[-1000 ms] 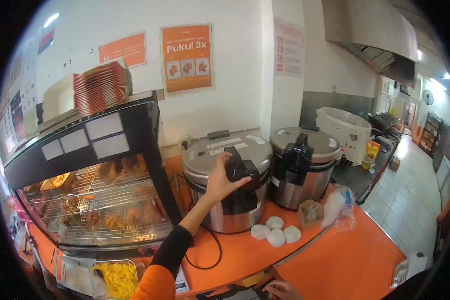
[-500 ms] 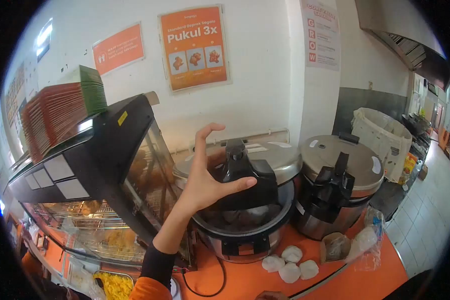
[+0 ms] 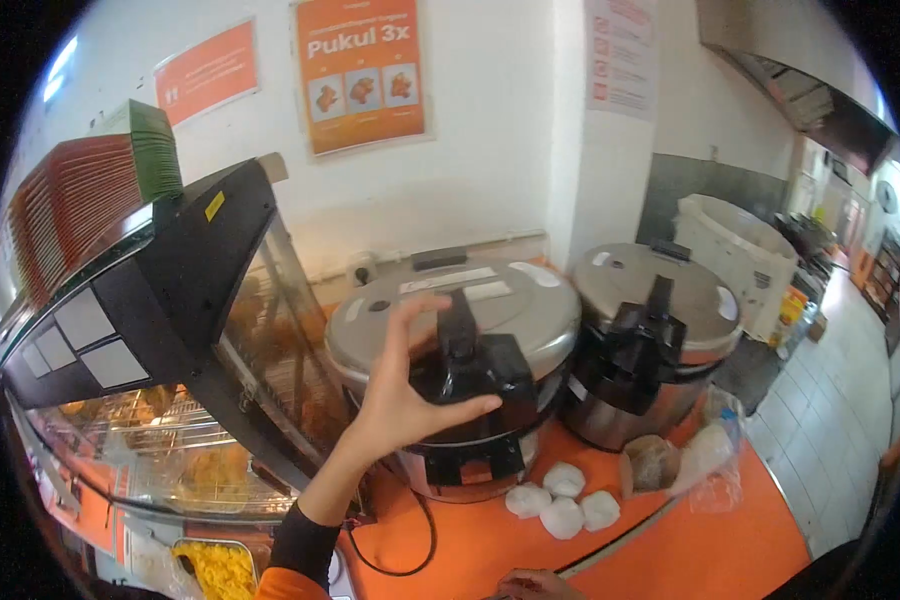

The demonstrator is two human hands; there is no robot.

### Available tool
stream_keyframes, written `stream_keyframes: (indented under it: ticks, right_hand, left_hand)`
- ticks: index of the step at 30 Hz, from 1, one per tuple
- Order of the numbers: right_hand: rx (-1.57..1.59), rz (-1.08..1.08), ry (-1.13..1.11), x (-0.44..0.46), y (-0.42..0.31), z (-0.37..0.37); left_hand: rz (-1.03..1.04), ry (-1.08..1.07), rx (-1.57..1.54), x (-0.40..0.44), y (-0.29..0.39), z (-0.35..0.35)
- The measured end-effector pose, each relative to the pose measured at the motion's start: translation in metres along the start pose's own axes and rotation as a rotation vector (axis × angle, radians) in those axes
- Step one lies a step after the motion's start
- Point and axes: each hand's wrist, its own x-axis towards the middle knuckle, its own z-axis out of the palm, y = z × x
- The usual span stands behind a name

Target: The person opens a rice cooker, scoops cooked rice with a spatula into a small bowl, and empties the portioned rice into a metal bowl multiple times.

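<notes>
My left hand (image 3: 395,405) is at the black latch handle (image 3: 470,365) on the front of a large steel rice cooker (image 3: 465,478). The index finger curls against the upright part of the handle and the thumb lies along its front. The cooker's metal lid (image 3: 510,300) is down over the pot, with the inside hidden. Low at the bottom edge, only part of my right hand (image 3: 538,584) shows, near the orange counter (image 3: 620,570); its fingers are mostly cut off. Several white rounded paper-wrapped portions (image 3: 562,516) sit in front of the cooker.
A second rice cooker (image 3: 650,345), lid closed, stands at the right. Beside it lie a small brown box (image 3: 650,465) and a clear plastic bag (image 3: 715,455). At left is a heated display case (image 3: 195,290), with a tray of yellow food (image 3: 220,572) below. A cable (image 3: 433,540) loops across the counter.
The rice cooker lid has come down with my left hand at its handle, covering the opening that showed before. The view has shifted, and more of my right hand shows at the bottom.
</notes>
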Motion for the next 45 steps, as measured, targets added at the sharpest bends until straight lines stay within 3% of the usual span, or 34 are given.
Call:
stream_keyframes:
  ticks: [2, 3, 4, 5, 6, 8, 9, 10, 11, 12, 14, 17, 21, 25, 27, 28, 30, 31, 33, 36, 37, 38, 40, 42, 43, 44, 45]
  right_hand:
    - [0.291, -0.341, 0.082, 0.004, 0.088, 0.024]
    - [0.304, -0.333, 0.154, -0.018, 0.052, 0.027]
    - [0.045, -0.399, 0.083, -0.037, 0.016, 0.024]
    - [-0.073, -0.396, 0.075, -0.061, -0.009, 0.031]
    - [-0.191, -0.395, 0.067, -0.086, -0.033, 0.036]
    - [-0.128, -0.29, 0.258, -0.137, -0.046, 0.061]
    - [-0.069, -0.204, 0.259, -0.164, -0.054, 0.071]
    - [-0.013, -0.133, 0.241, -0.195, -0.053, 0.083]
    - [0.014, -0.087, 0.338, -0.226, -0.043, 0.1]
    - [0.054, -0.045, 0.416, -0.249, -0.033, 0.113]
    - [0.075, -0.006, 0.533, -0.298, -0.012, 0.129]
    - [0.153, 0.03, 0.875, -0.367, 0.027, 0.156]
    - [-0.021, 0.125, 1.129, -0.436, 0.063, 0.145]
    - [-0.421, 0.415, 1.513, -0.519, 0.166, 0.046]
    - [-0.609, 0.536, 1.737, -0.556, 0.201, -0.018]
    - [-0.623, 0.524, 1.729, -0.571, 0.215, -0.05]
    - [-1.142, 0.703, 1.785, -0.599, 0.239, -0.106]
    - [-1.152, 0.685, 1.766, -0.617, 0.253, -0.126]
    - [-1.617, 0.721, 1.663, -0.641, 0.278, -0.166]
    - [-1.543, 0.542, 1.73, -0.675, 0.318, -0.21]
    - [-1.01, 0.674, 1.548, -0.687, 0.317, -0.214]
    - [-1.008, 0.652, 1.534, -0.688, 0.302, -0.205]
    - [-0.984, 0.401, 1.687, -0.685, 0.258, -0.187]
    - [-0.892, 0.165, 1.64, -0.674, 0.209, -0.147]
    - [-0.656, -0.012, 1.583, -0.672, 0.183, -0.129]
    - [-0.418, -0.175, 1.508, -0.669, 0.166, -0.115]
    - [-0.148, -0.191, 1.436, -0.664, 0.163, -0.109]
  left_hand:
    - [0.037, -0.023, 0.113, -0.022, -0.011, 0.003]
    - [0.068, -0.035, 0.239, -0.032, -0.01, 0.005]
    - [-0.038, -0.038, 0.237, -0.042, -0.006, 0.007]
    - [-0.01, -0.025, 0.312, -0.05, -0.018, 0.007]
    - [-0.053, 0.027, 0.171, -0.056, -0.017, 0.011]
    - [0.132, 0.117, 0.289, -0.056, -0.044, 0.009]
    - [0.093, 0.137, 0.223, -0.058, -0.054, 0.012]
    - [0.22, 0.218, 0.389, -0.059, -0.067, 0.013]
    - [0.191, 0.283, 0.518, -0.066, -0.054, 0.019]
    - [0.204, 0.355, 0.427, -0.075, -0.046, 0.024]
    - [0.186, 0.54, 0.534, -0.109, -0.013, 0.042]
    - [0.43, 0.665, 0.489, -0.174, -0.038, 0.089]
    - [0.368, 0.11, 0.18, -0.287, 0.022, 0.199]
    - [0.229, -0.465, -0.092, -0.385, 0.124, 0.294]
    - [0.156, -0.562, -0.145, -0.419, 0.171, 0.332]
    - [0.115, -0.575, -0.168, -0.433, 0.193, 0.348]
    - [-0.009, -0.627, -0.238, -0.46, 0.231, 0.378]
    - [-0.024, -0.611, -0.227, -0.472, 0.243, 0.39]
    - [-0.053, -0.594, -0.186, -0.489, 0.26, 0.41]
    - [-0.036, -0.541, -0.075, -0.493, 0.286, 0.422]
    - [-0.045, -0.535, -0.048, -0.497, 0.287, 0.425]
    - [-0.101, -0.515, -0.054, -0.501, 0.283, 0.429]
    - [-0.157, -0.477, -0.056, -0.505, 0.285, 0.442]
    - [-0.626, -0.599, -0.489, -0.508, 0.291, 0.455]
    - [-0.625, -0.601, -0.481, -0.51, 0.292, 0.463]
    - [-0.86, -0.603, -0.7, -0.515, 0.294, 0.473]
    - [-1.098, -0.589, -0.922, -0.519, 0.296, 0.483]
